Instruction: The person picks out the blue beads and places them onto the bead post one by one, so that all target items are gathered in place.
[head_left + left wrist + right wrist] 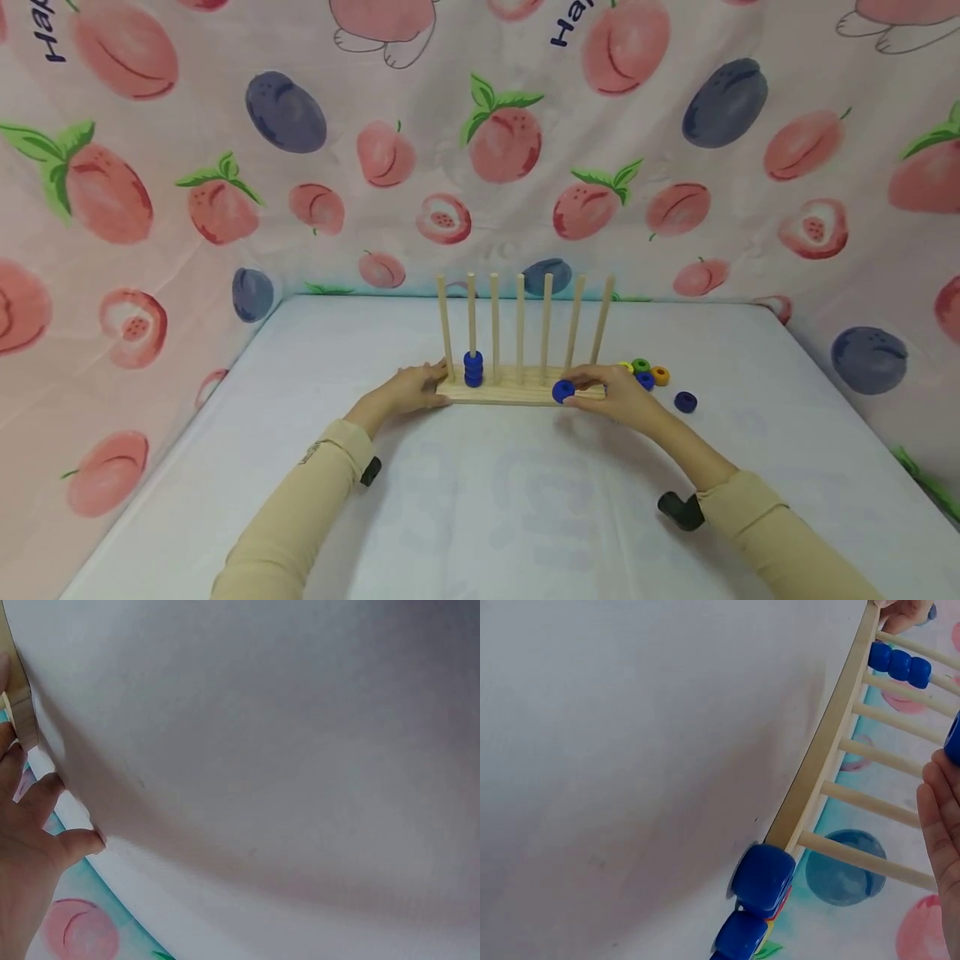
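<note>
A wooden peg rack (510,395) with several upright pegs stands on the white table. Three blue beads (473,369) are stacked on its second peg from the left. My left hand (408,388) holds the rack's left end, its thumb at the front and other fingers reaching behind. Between thumb and fingertips my right hand (618,397) pinches a blue bead (563,392) in front of the rack's right part. The bead's hole shows, and its edge also appears at the side of the right wrist view.
Right of the rack lie loose beads: a green bead (641,365), an orange bead (660,376), a blue bead (645,381) and a partly hidden yellow bead (626,366). Another blue bead (686,402) sits apart, farther right. A fruit-printed cloth (450,125) hangs behind the table.
</note>
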Available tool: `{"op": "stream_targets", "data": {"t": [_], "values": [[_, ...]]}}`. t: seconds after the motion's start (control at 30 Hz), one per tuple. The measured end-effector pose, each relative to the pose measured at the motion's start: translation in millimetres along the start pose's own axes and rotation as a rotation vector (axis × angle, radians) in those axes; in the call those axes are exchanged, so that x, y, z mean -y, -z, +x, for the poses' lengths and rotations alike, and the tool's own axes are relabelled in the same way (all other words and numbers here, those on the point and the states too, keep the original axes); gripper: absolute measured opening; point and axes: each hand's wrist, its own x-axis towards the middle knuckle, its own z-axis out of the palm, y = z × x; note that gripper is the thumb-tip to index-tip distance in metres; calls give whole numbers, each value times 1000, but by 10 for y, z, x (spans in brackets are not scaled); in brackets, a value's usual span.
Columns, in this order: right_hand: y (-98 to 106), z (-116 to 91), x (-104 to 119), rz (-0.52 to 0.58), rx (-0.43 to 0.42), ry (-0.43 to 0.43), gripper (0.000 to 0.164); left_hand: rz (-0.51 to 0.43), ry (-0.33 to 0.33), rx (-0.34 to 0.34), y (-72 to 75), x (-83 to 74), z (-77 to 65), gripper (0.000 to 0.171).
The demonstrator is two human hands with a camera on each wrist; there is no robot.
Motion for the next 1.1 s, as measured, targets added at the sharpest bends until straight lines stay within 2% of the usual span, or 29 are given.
{"op": "stream_targets", "data": {"t": [0.37,0.57,0.77,1.1], "values": [[-91,69,118,57,-83,119,31,-18,-4,-13,-3,-3,-15,63],[-133,129,181,38,-115,128,32,4,-11,-13,-7,20,3,63],[-173,216,228,106,-127,163,33,-17,-4,-15,-9,27,8,62],[-222,306,277,132,-170,286,33,-14,14,-13,-9,-10,-7,62]]}}
